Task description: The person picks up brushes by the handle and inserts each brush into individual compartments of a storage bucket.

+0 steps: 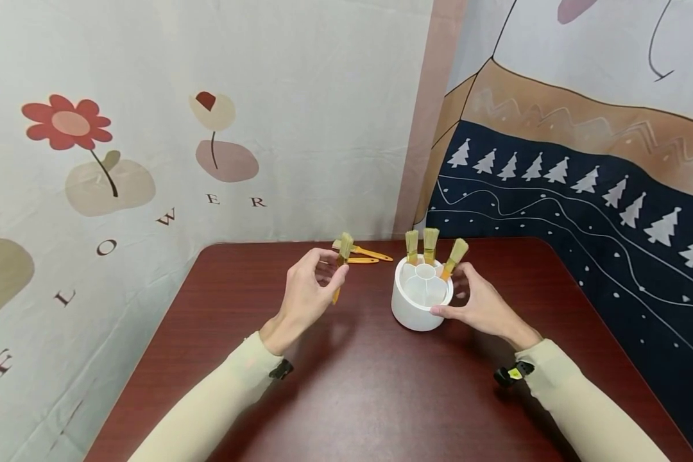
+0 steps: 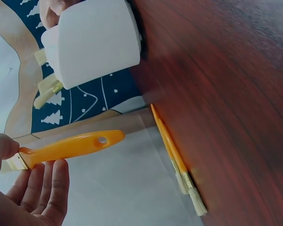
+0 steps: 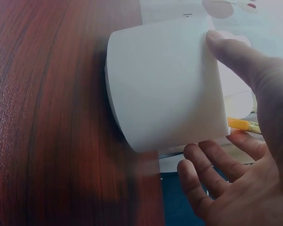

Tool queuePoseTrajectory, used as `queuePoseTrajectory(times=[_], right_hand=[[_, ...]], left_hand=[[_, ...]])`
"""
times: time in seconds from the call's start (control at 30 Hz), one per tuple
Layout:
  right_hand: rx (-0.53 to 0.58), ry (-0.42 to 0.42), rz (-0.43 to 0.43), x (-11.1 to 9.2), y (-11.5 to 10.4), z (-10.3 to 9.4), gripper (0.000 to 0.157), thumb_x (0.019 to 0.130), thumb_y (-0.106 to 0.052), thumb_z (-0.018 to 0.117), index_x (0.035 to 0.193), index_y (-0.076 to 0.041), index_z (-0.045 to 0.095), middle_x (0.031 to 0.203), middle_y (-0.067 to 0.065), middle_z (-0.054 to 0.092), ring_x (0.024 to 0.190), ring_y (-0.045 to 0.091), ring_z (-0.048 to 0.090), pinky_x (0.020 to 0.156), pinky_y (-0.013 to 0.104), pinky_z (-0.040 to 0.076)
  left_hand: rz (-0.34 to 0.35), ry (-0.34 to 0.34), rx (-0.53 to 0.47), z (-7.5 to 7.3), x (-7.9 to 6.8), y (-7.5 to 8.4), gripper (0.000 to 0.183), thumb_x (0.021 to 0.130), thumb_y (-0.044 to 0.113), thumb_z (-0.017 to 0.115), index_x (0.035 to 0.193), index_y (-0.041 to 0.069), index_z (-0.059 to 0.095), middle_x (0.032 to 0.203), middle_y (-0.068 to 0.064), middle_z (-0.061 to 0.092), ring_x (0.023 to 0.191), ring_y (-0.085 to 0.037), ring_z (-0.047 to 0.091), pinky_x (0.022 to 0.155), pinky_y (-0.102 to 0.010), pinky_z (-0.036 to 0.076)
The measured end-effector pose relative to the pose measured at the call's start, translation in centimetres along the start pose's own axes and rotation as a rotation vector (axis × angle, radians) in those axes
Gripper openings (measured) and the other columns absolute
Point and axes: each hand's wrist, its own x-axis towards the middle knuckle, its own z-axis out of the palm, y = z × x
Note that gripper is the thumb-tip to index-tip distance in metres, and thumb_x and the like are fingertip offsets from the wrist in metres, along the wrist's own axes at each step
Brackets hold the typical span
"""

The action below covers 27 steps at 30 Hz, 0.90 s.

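My left hand (image 1: 308,285) pinches a paintbrush (image 2: 75,146) near its metal collar, bristles up and orange handle pointing down, held above the table left of the holder. A round white holder (image 1: 418,314) with several compartments stands on the table. Three brushes stand in its back and right compartments, bristles up, one of them a tilted brush (image 1: 455,258) at the right. The right hand (image 1: 485,305) holds the holder's right side, thumb (image 3: 221,42) at the rim and fingers around the far side. Two more brushes (image 2: 172,155) lie on the table behind the left hand.
The dark red wooden table (image 1: 375,398) ends at the back against a pale cloth (image 1: 323,128) printed with flowers and letters. A dark blue cloth (image 1: 554,212) with white trees hangs along the right side.
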Motion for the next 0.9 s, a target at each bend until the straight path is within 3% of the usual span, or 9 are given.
queuePoseTrajectory(times=[0.47, 0.9], right_hand=[[-0.053, 0.024, 0.029, -0.1, -0.7, 0.3, 0.091, 0.092, -0.050, 0.101, 0.152, -0.006, 0.048, 0.148, 0.023, 0.070, 0.123, 0.036, 0.079, 0.108, 0.059, 0.068], [-0.056, 0.044, 0.031, -0.3, -0.7, 0.3, 0.092, 0.090, -0.050, 0.102, 0.150, -0.006, 0.049, 0.145, 0.022, 0.072, 0.122, 0.035, 0.080, 0.106, 0.057, 0.068]], left_hand=[[0.033, 0.044, -0.070, 1.7, 0.8, 1.5, 0.025, 0.104, 0.008, 0.085, 0.124, 0.001, 0.072, 0.112, -0.014, 0.082, 0.096, -0.024, 0.085, 0.083, -0.029, 0.072], [0.069, 0.094, -0.149, 3.0, 1.4, 2.5, 0.028, 0.104, 0.008, 0.081, 0.126, 0.000, 0.066, 0.117, -0.016, 0.081, 0.108, -0.030, 0.084, 0.089, -0.039, 0.074]])
